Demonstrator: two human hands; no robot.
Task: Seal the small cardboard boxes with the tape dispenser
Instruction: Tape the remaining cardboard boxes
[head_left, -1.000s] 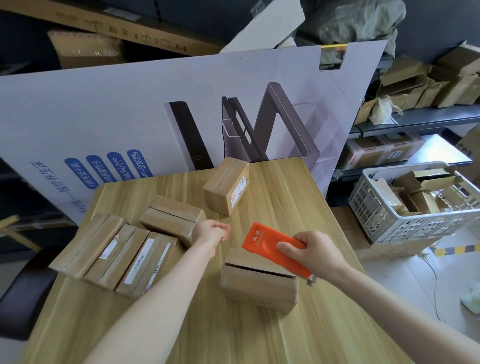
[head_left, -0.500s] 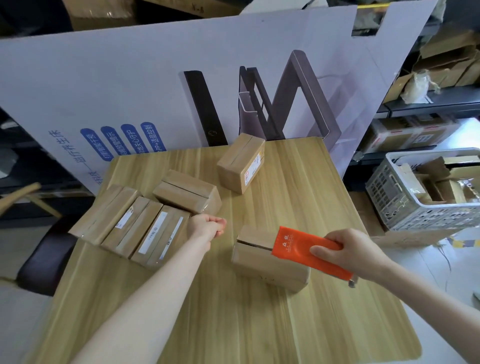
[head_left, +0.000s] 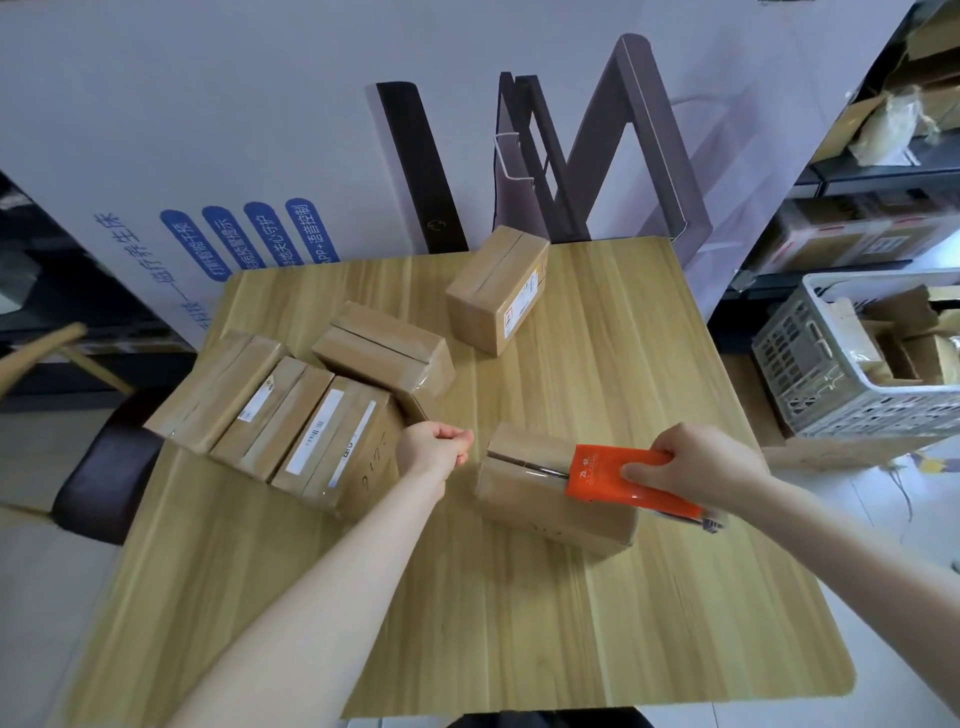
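Lying along the top seam of a small box (head_left: 550, 514), the orange tape dispenser (head_left: 597, 475) runs left to right, orange end pointing left; the right hand (head_left: 691, 465) grips its right half, fingers curled round it; the left hand (head_left: 434, 449) hovers just left of the box, fingers curled on nothing; more boxes (head_left: 291, 415) crowd the left of the desk (head_left: 519, 623).

A stockroom or packing area: metal shelves (head_left: 878, 179) stacked with cartons (head_left: 841, 236), a plastic crate (head_left: 815, 389) of cardboard scraps, a flat printed carton (head_left: 208, 130) behind the wooden counter (head_left: 519, 623), labelled small boxes (head_left: 311, 431) on it.
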